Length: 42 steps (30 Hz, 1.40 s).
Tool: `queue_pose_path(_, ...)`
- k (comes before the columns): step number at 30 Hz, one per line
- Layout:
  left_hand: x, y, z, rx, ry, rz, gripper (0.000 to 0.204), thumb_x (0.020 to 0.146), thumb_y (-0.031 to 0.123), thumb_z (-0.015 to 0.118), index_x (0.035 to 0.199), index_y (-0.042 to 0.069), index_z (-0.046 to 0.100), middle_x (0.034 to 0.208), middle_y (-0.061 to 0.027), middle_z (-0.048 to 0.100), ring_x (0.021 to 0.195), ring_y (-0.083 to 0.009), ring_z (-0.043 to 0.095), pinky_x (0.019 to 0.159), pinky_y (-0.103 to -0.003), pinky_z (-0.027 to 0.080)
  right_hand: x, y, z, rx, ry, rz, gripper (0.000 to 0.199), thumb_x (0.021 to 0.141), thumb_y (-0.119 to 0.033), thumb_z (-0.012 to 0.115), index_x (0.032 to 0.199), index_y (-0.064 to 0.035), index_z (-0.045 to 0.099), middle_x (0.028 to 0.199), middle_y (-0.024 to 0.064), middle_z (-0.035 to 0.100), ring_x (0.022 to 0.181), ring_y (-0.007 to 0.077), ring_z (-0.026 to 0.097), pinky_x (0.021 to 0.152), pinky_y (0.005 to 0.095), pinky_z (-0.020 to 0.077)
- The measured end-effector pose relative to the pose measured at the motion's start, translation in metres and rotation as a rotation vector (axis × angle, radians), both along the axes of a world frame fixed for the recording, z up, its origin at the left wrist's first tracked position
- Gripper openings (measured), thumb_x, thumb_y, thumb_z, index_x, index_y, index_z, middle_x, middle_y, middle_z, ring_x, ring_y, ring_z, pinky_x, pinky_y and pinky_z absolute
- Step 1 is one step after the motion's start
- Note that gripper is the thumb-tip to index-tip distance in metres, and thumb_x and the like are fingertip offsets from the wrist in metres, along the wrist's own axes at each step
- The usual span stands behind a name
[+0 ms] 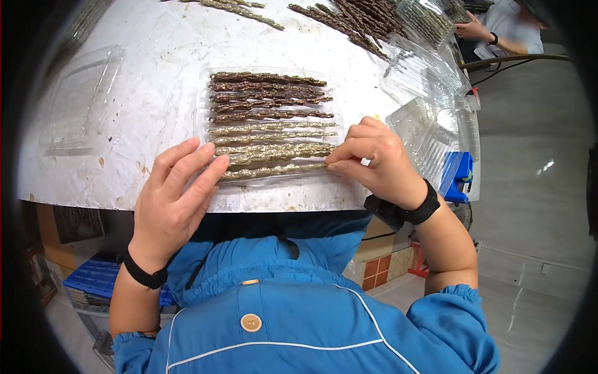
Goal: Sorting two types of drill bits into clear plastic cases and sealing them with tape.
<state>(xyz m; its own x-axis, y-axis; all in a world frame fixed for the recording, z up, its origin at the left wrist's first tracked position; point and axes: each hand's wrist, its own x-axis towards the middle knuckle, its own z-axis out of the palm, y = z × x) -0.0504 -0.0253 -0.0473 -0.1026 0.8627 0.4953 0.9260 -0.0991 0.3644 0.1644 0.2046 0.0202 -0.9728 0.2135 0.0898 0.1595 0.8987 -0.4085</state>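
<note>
A clear plastic tray (205,103) lies near the table's front edge with knobbly dried sticks in rows across it. Dark brown sticks (271,100) fill the far part. Pale golden-green sticks (274,151) take up the near part, some bunched closely together. My left hand (177,196) rests at the tray's left side, fingers stretched out, their tips touching the left ends of the near golden sticks. At the opposite end my right hand (380,162) pinches the right end of a golden stick between thumb and forefinger.
Piles of loose dark sticks (370,22) and golden sticks (240,9) lie at the far side. Clear plastic lids and trays (423,124) are stacked at right, by a blue holder (458,177). Another clear tray (78,103) sits left. A co-worker's hand (474,30) holds a filled tray.
</note>
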Motion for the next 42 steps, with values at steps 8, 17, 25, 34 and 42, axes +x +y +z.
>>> queue_pose_path(8, 0.000, 0.000, -0.001, 0.005, -0.009, -0.004, 0.045, 0.075, -0.001, 0.072, 0.118, 0.010, 0.068, 0.119, -0.0054, 0.061, 0.114, -0.0293, 0.056, 0.088, -0.036, 0.055, -0.005, 0.008, 0.010, 0.028, -0.055, 0.100, 0.009, 0.072, -0.007, 0.077, 0.079, -0.0092, 0.072, 0.072, 0.0027, 0.059, 0.073, 0.0230, 0.050, 0.068, 0.0345, 0.0428)
queue_pose_path(17, -0.002, -0.001, -0.003, 0.000, 0.000, -0.016, 0.044, 0.076, -0.002, 0.071, 0.118, 0.010, 0.069, 0.120, -0.0060, 0.062, 0.114, -0.0292, 0.056, 0.088, -0.036, 0.055, -0.017, -0.008, 0.007, 0.305, -0.126, 0.196, 0.008, 0.068, -0.009, 0.073, 0.068, -0.0088, 0.065, 0.071, 0.0026, 0.057, 0.076, 0.0239, 0.055, 0.068, 0.0354, 0.0446)
queue_pose_path(25, -0.001, -0.001, -0.006, 0.024, 0.012, -0.019, 0.041, 0.076, 0.000, 0.070, 0.116, 0.008, 0.069, 0.121, -0.0060, 0.062, 0.114, -0.0289, 0.056, 0.087, -0.037, 0.055, -0.010, 0.001, 0.018, 0.076, -0.097, 0.099, 0.005, 0.072, -0.010, 0.075, 0.075, -0.0091, 0.071, 0.071, 0.0031, 0.058, 0.072, 0.0231, 0.056, 0.066, 0.0354, 0.0473)
queue_pose_path(34, -0.002, -0.001, -0.005, 0.023, 0.011, -0.010, 0.039, 0.076, 0.000, 0.071, 0.115, 0.008, 0.070, 0.120, -0.0057, 0.062, 0.113, -0.0287, 0.057, 0.087, -0.036, 0.056, -0.017, 0.011, 0.016, 0.086, -0.101, 0.006, 0.005, 0.074, -0.011, 0.075, 0.074, -0.0090, 0.071, 0.071, 0.0035, 0.058, 0.074, 0.0234, 0.055, 0.065, 0.0355, 0.0475)
queue_pose_path(42, -0.001, 0.001, -0.005, 0.028, -0.007, -0.016, 0.040, 0.076, -0.001, 0.071, 0.114, 0.008, 0.070, 0.120, -0.0060, 0.062, 0.113, -0.0292, 0.057, 0.086, -0.036, 0.056, -0.018, 0.004, 0.005, 0.061, -0.143, 0.016, 0.007, 0.072, -0.011, 0.075, 0.073, -0.0089, 0.069, 0.071, 0.0045, 0.057, 0.075, 0.0250, 0.055, 0.068, 0.0370, 0.0477)
